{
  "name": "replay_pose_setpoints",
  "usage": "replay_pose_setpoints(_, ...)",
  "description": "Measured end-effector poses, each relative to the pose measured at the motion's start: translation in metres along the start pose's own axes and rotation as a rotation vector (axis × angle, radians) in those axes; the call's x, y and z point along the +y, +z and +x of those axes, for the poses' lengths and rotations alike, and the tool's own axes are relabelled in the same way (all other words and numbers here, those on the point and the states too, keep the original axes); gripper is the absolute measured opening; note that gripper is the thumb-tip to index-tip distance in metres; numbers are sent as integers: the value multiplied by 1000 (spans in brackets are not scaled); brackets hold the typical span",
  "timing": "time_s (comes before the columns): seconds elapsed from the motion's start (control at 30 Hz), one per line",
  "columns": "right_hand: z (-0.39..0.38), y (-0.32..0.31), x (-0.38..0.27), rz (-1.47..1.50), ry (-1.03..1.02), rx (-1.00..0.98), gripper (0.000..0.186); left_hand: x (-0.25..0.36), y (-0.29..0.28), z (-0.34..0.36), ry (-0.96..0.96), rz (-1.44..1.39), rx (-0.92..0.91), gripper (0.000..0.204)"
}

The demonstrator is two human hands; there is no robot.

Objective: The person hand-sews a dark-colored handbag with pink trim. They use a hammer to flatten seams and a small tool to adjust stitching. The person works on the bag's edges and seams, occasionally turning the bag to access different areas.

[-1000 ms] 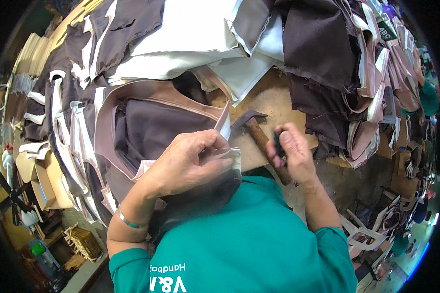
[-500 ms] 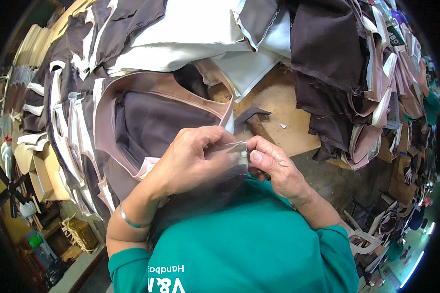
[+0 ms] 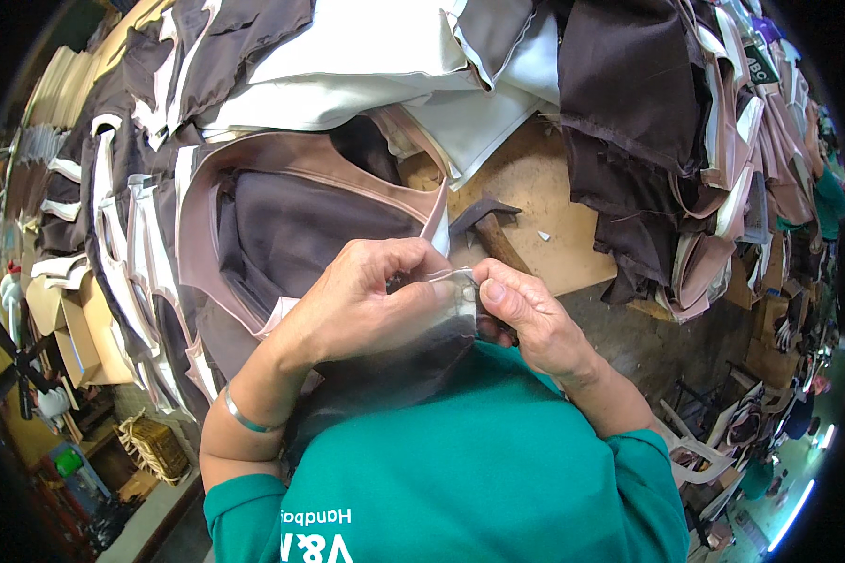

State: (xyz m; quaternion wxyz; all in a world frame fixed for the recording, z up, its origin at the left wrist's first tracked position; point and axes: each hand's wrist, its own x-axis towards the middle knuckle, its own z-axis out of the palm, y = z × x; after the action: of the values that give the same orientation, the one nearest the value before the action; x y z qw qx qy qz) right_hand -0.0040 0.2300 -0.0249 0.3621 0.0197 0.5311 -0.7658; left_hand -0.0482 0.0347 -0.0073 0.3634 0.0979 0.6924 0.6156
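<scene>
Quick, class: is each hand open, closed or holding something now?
Left hand: closed, holding dark cloth.
Right hand: closed at the cloth's edge; its grip cannot be told.

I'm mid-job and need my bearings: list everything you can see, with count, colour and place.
Fabric piece: one, dark, pale-edged, between hands
Bag piece: one, brown and pink, centre-left
Hammer: one, dark head, wooden handle, on board
Scrap: one, white, on board
Board: one, tan, beyond hands
Panels: several, white, top centre
Cloth: pile, dark brown, upper right
Fan: one, black, far left
Background clutter: uncounted, mixed, both sides
Bracelet: one, silver, left wrist
Shirt: one, green, bottom
Left hand: one, bare, pinching fabric
Right hand: likewise
</scene>
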Motion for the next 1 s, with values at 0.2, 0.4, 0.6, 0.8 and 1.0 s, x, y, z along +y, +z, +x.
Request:
replay_pose_setpoints(0.2, 0, 0, 2, -118, -49, 35, 33, 0, -2, 1, -2, 55, -17, 20)
replay_pose_setpoints(0.4, 2, -2, 3, -84, -21, 14, 31, -4, -3, 2, -69, -124, -87, 19)
replay_pose_setpoints(0.6, 3, -4, 6, -57, -9, -5, 32, -5, -4, 2, -65, -81, -68, 18)
replay_pose_setpoints(0.8, 2, -2, 4, -59, 8, 33, 32, -5, 0, 3, 52, 89, 1, 17)
replay_pose_setpoints(1.0, 4, -4, 2, -305, -76, 62, 31, -3, 0, 3, 34, 143, 2, 17)
